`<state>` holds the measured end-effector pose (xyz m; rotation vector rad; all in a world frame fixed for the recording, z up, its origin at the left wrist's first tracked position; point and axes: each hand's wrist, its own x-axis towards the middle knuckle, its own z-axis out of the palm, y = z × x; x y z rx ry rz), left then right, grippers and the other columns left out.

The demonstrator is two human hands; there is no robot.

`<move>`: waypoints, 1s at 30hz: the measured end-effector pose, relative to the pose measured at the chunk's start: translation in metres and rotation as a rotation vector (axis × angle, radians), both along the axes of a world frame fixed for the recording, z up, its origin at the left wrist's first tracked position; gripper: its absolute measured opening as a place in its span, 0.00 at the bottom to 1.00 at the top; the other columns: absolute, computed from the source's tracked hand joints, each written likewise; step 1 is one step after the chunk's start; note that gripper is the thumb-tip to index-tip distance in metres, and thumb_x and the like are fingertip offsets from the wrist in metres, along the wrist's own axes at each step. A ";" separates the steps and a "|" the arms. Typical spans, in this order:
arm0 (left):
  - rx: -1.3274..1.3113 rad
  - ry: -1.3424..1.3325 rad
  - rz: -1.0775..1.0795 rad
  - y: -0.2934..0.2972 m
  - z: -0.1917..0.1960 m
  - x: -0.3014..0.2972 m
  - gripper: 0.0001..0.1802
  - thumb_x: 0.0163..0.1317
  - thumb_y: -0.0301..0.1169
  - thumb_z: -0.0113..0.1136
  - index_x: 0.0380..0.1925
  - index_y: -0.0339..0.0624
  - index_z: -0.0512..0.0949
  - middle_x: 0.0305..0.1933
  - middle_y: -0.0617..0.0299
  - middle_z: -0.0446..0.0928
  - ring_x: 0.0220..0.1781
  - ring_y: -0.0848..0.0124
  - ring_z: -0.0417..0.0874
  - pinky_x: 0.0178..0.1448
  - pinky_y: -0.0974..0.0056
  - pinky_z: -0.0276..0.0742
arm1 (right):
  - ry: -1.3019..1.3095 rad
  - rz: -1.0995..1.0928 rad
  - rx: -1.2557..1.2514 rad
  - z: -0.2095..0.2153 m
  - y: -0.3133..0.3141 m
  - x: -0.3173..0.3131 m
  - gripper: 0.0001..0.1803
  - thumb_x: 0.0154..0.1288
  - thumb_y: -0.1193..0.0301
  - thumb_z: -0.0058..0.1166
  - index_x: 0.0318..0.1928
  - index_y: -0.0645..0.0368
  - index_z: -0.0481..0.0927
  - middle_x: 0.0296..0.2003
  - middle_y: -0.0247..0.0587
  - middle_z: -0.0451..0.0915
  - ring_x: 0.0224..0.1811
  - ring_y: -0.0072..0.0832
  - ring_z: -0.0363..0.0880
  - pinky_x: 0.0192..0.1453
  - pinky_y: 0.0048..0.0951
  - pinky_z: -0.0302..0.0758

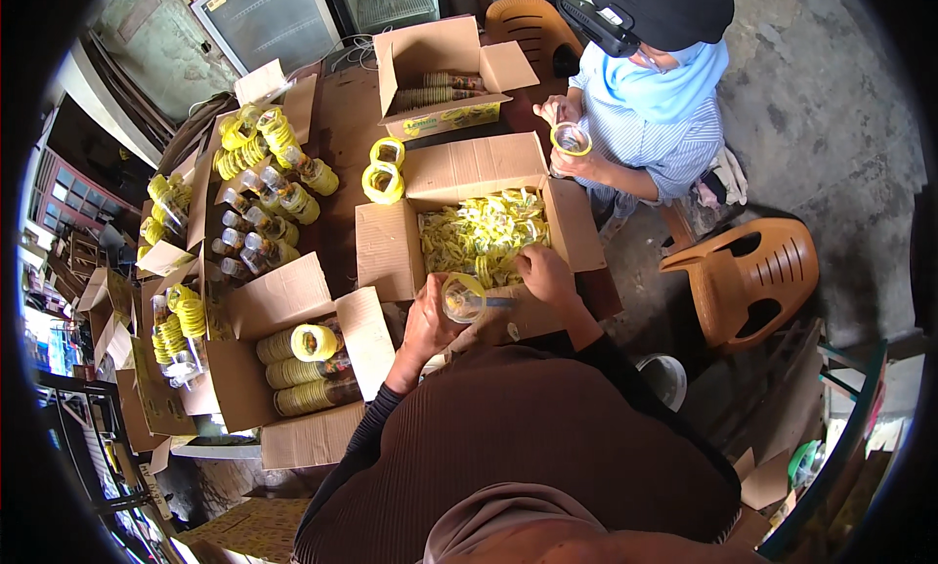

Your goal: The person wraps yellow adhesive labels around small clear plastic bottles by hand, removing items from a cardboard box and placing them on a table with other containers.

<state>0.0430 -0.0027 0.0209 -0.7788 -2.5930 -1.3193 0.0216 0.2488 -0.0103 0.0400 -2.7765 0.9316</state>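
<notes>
Matt cardboard box [391, 242], glossy plastic lids [484, 234]

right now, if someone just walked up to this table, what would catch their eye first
Probably the open cardboard box heaped with loose yellow lids at the table's centre, with the right hand at its near edge. Just left of it, the left hand holds a clear jar with a yellow rim. Rows of yellow-capped jars crowd the table's left side.
</notes>
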 end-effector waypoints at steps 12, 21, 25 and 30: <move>-0.145 0.017 -0.030 0.019 0.009 -0.008 0.38 0.40 0.35 0.77 0.49 0.30 0.68 0.44 0.42 0.76 0.46 0.46 0.79 0.49 0.52 0.77 | 0.158 0.340 0.107 0.056 -0.055 0.015 0.16 0.61 0.59 0.61 0.32 0.59 0.73 0.31 0.43 0.74 0.32 0.39 0.78 0.36 0.39 0.74; -0.143 -0.044 -0.087 0.017 0.012 -0.004 0.34 0.40 0.34 0.76 0.47 0.30 0.71 0.44 0.42 0.77 0.46 0.45 0.79 0.50 0.51 0.76 | 0.108 0.482 0.141 0.053 -0.048 0.012 0.12 0.59 0.66 0.58 0.35 0.59 0.72 0.32 0.43 0.73 0.35 0.43 0.78 0.40 0.42 0.74; -0.119 0.018 -0.050 0.021 0.006 0.001 0.34 0.42 0.34 0.75 0.47 0.29 0.70 0.43 0.42 0.77 0.45 0.46 0.80 0.46 0.52 0.78 | 0.116 0.437 -0.045 0.049 -0.051 0.016 0.11 0.59 0.70 0.57 0.33 0.60 0.69 0.29 0.45 0.73 0.33 0.46 0.76 0.37 0.43 0.72; -0.098 0.114 -0.018 0.026 0.011 0.001 0.33 0.43 0.34 0.74 0.46 0.30 0.70 0.40 0.44 0.77 0.42 0.47 0.80 0.43 0.51 0.79 | 0.160 0.324 -0.215 0.033 -0.056 0.018 0.09 0.60 0.72 0.55 0.31 0.61 0.68 0.28 0.48 0.71 0.32 0.48 0.75 0.34 0.43 0.71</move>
